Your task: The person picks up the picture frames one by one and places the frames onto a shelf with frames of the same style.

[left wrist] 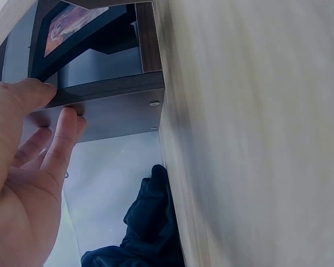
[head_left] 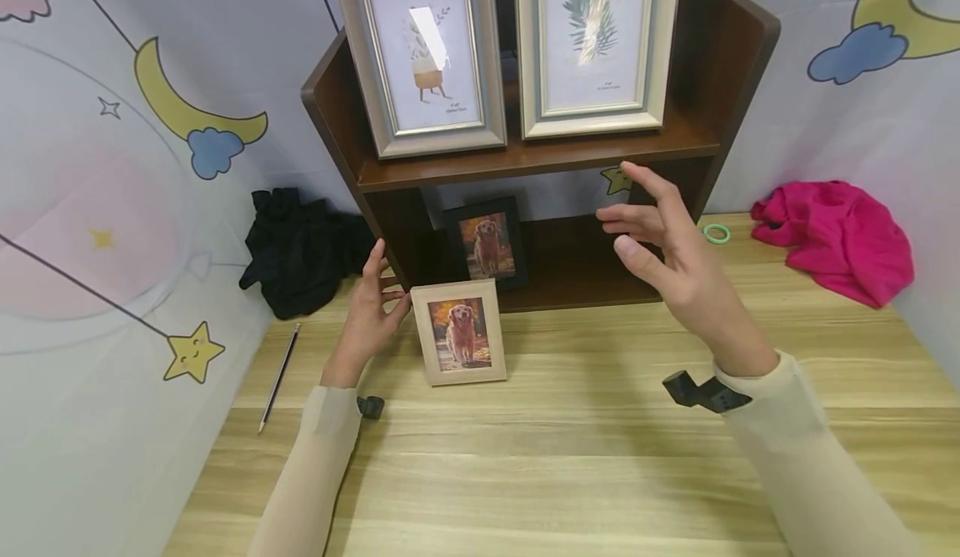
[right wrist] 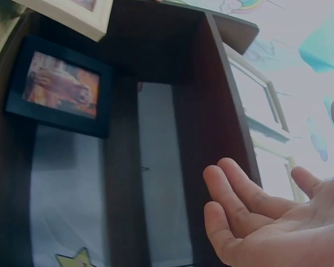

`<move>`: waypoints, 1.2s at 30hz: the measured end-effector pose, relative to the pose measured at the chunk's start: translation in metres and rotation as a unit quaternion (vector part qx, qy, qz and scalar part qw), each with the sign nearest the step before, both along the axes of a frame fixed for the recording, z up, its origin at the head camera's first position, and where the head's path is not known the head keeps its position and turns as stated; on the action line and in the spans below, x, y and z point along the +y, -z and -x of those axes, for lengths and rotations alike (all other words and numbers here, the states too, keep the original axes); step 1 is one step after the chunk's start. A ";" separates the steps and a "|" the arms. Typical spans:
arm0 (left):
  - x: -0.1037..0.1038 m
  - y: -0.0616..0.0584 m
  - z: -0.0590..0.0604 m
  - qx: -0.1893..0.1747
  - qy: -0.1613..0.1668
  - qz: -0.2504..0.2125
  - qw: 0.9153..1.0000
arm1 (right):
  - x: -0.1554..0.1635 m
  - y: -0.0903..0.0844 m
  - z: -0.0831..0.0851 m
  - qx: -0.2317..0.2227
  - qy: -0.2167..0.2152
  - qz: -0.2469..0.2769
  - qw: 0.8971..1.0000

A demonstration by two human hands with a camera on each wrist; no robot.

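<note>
A small light wooden photo frame (head_left: 460,332) with a dog picture stands on the wooden table (head_left: 585,449) in front of a dark brown shelf (head_left: 540,165). My left hand (head_left: 371,307) rests beside the frame's left edge, fingers straight, fingertips against the shelf's side panel (left wrist: 100,114). My right hand (head_left: 667,248) hovers open in the air before the shelf's lower compartment, holding nothing. A black-framed dog photo (head_left: 487,244) stands inside that compartment, also visible in the right wrist view (right wrist: 61,86).
Two large silver-framed plant prints (head_left: 427,48) (head_left: 592,40) stand on the shelf's upper board. A black cloth (head_left: 300,248) lies left of the shelf, a pencil (head_left: 279,378) near the table's left edge. At right lie a pink cloth (head_left: 836,236) and a green ring (head_left: 716,233).
</note>
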State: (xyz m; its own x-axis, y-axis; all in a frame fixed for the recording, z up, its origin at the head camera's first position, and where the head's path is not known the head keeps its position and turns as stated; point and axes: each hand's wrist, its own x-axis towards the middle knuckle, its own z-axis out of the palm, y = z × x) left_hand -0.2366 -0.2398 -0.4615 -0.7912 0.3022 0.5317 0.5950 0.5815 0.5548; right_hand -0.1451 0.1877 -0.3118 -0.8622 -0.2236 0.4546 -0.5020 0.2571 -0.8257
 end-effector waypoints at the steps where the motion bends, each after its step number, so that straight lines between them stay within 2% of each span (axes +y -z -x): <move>1: 0.000 0.000 0.000 0.000 0.000 0.000 1.000 | -0.001 0.003 0.001 -0.006 -0.006 0.003 1.000; 12: 0.000 0.001 0.000 -0.008 -0.001 -0.002 1.000 | -0.011 0.035 0.011 -0.080 -0.061 0.029 0.995; 18: 0.000 0.001 0.000 -0.006 -0.001 -0.004 1.000 | -0.016 0.045 0.013 -0.118 -0.063 0.005 0.991; 36: 0.000 0.001 0.000 -0.007 -0.002 -0.006 1.000 | -0.043 0.076 0.026 -0.169 -0.087 0.017 0.982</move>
